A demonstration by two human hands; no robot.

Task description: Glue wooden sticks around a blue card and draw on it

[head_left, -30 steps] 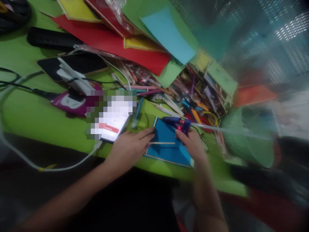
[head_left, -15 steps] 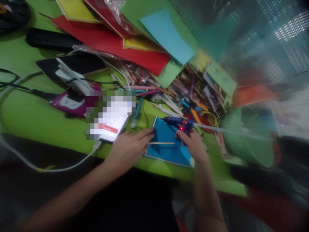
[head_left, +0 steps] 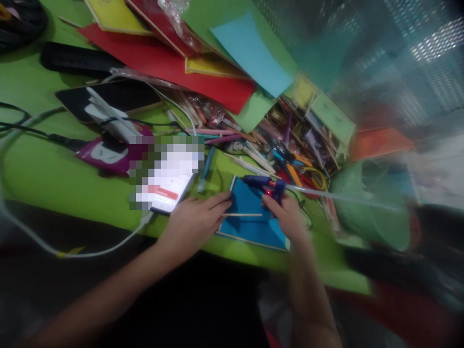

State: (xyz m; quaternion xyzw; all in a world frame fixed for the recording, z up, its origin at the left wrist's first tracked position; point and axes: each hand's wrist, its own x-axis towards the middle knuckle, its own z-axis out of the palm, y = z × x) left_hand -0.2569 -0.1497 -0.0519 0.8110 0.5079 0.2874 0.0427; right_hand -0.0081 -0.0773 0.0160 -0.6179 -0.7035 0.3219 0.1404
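Note:
My right hand point(head_left: 288, 212) is wrapped round the handle of a dark blue hot glue gun point(head_left: 266, 183). A red light glows on the gun, and a long clear glue stick point(head_left: 319, 192) juts from its back. The nozzle is over the upper left corner of a blue sheet point(head_left: 250, 200) with thin wooden strips along its left and lower edges. My left hand point(head_left: 197, 220) lies at the sheet's left edge, its fingertips against it. A thin wooden stick point(head_left: 244, 215) comes out from under those fingers and reaches over the sheet; the grip itself is partly hidden.
Left of the sheet lies a lit phone point(head_left: 166, 193) with a white cable, near a purple power strip point(head_left: 105, 154). Behind are a blue pen point(head_left: 206, 169), piled pens and scissors point(head_left: 313, 176), and coloured sheets point(head_left: 174, 63). A green basket point(head_left: 369, 208) stands at the right.
My right hand has drawn the glue gun slightly to the left, its nozzle nearer the sheet's upper left corner. My left hand and the wooden stick stay put.

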